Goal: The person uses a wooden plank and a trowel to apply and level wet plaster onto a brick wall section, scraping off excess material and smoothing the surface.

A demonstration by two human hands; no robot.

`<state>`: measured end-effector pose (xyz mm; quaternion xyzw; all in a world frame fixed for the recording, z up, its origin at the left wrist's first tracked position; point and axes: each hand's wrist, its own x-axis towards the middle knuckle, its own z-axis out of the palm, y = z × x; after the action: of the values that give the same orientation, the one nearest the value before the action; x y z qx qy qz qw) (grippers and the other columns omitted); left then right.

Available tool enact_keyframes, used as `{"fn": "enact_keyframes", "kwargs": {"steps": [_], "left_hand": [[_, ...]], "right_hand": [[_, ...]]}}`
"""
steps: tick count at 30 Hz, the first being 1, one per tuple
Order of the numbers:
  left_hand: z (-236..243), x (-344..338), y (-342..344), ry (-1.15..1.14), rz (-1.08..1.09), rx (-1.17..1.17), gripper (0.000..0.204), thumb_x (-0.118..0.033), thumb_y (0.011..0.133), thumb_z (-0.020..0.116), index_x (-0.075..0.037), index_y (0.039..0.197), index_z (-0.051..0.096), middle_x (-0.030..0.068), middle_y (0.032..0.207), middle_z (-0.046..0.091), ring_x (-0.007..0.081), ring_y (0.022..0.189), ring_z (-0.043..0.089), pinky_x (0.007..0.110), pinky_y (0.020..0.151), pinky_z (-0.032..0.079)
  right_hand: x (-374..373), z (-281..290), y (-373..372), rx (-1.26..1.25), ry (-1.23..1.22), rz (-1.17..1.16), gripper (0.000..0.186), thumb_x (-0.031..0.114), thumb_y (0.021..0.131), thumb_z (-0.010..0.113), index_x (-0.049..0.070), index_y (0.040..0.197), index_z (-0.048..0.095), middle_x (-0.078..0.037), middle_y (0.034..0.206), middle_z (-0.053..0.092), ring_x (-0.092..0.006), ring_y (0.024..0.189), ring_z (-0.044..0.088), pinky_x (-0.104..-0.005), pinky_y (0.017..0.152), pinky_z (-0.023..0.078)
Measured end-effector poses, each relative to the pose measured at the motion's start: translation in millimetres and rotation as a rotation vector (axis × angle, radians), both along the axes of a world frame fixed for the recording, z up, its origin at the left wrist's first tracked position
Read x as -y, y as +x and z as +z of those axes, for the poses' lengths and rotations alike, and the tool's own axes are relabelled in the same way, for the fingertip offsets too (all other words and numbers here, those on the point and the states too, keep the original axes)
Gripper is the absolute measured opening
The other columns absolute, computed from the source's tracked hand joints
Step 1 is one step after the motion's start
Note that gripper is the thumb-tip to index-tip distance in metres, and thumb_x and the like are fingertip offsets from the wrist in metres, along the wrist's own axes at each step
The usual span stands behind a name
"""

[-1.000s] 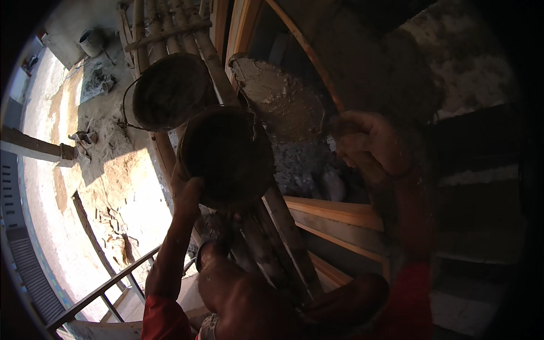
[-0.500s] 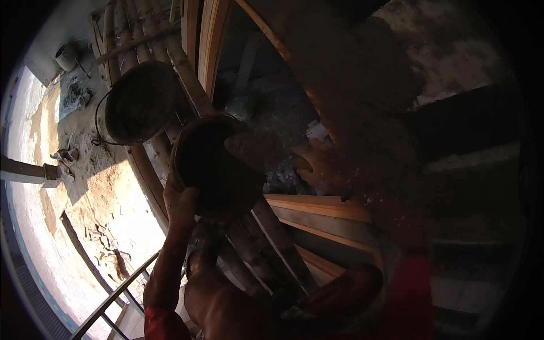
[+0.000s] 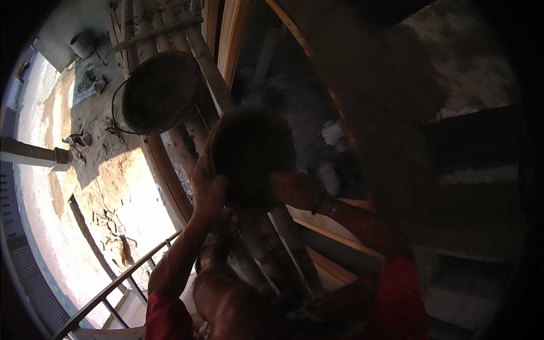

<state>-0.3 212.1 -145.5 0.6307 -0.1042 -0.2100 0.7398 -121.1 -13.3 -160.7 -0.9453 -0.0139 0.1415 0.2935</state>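
A dark round mortar pan point(image 3: 252, 144) is tilted up in front of me, its inside deep in shadow. My left hand point(image 3: 208, 190) is closed on its left rim, thumb to the inside. My right hand point(image 3: 292, 190) reaches over the pan's lower right edge. Its fingers fade into the dark there, so I cannot make out whether they hold anything. Beyond the pan, to the left, a second dark bucket-like pan point(image 3: 161, 93) with a wire handle rests on the scaffold poles point(image 3: 184, 144).
An orange-brown wooden frame point(image 3: 232, 48) stands ahead, with a dark opening behind it. Below left are a metal railing point(image 3: 122, 277), sunlit ground with rubble point(image 3: 116, 226), and a bucket point(image 3: 82, 44) further off. My bent bare knee point(image 3: 232, 300) is beneath my arms.
My right hand has come back from beside the wooden frame to the pan's right edge. The whole view has shifted, and the left hand still grips the rim.
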Motion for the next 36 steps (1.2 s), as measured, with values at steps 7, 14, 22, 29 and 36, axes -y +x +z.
{"fn": "enact_keyframes", "kwargs": {"steps": [7, 14, 22, 29, 36], "left_hand": [[-9.2, -10.6, 17.2, 0.010, 0.088, -0.054, 0.065, -0.001, 0.068, 0.052, 0.005, 0.133, 0.048, 0.0123, 0.116, 0.061, 0.0190, 0.106, 0.058, 0.029, 0.091, 0.048], [-15.1, -13.8, 33.1, -0.045, 0.166, -0.173, 0.059, 0.000, 0.071, 0.057, 0.004, 0.129, 0.050, 0.0103, 0.112, 0.063, 0.0179, 0.101, 0.061, 0.029, 0.087, 0.051], [-25.4, -21.1, 42.8, -0.123, 0.211, -0.060, 0.058, 0.001, 0.069, 0.054, 0.007, 0.126, 0.051, 0.0114, 0.114, 0.062, 0.0180, 0.106, 0.059, 0.029, 0.092, 0.048], [-23.2, -28.9, 43.8, 0.026, 0.152, 0.024, 0.069, -0.012, 0.072, 0.058, 0.004, 0.138, 0.044, 0.0130, 0.130, 0.056, 0.0206, 0.120, 0.054, 0.032, 0.101, 0.044], [-13.3, -14.0, 41.3, 0.043, 0.161, -0.118, 0.068, -0.005, 0.067, 0.053, 0.006, 0.135, 0.046, 0.0123, 0.127, 0.058, 0.0204, 0.116, 0.055, 0.032, 0.100, 0.043]], "right_hand": [[25.0, 9.6, 20.2, 0.191, -0.087, -0.068, 0.034, 0.028, 0.089, 0.063, 0.008, 0.116, 0.057, -0.017, 0.088, 0.067, -0.0360, 0.084, 0.066, -0.0466, 0.071, 0.053], [18.8, 101.0, 62.2, 0.200, -0.126, -0.187, 0.042, 0.028, 0.083, 0.069, 0.008, 0.118, 0.056, -0.019, 0.091, 0.067, -0.0385, 0.086, 0.067, -0.0443, 0.075, 0.054], [33.7, 211.4, 98.4, 0.008, 0.351, -0.177, 0.045, 0.024, 0.082, 0.069, 0.000, 0.119, 0.060, -0.010, 0.092, 0.068, -0.0213, 0.085, 0.066, -0.0359, 0.075, 0.052], [136.6, 201.6, 155.3, 0.396, -0.247, -0.767, 0.046, 0.025, 0.088, 0.061, -0.007, 0.120, 0.059, -0.014, 0.098, 0.068, -0.0216, 0.095, 0.064, -0.0331, 0.079, 0.052], [121.2, 224.3, 89.7, 0.269, -0.284, -0.402, 0.055, 0.027, 0.088, 0.062, -0.006, 0.130, 0.053, -0.020, 0.117, 0.063, -0.0232, 0.097, 0.064, -0.0361, 0.088, 0.050]]}}
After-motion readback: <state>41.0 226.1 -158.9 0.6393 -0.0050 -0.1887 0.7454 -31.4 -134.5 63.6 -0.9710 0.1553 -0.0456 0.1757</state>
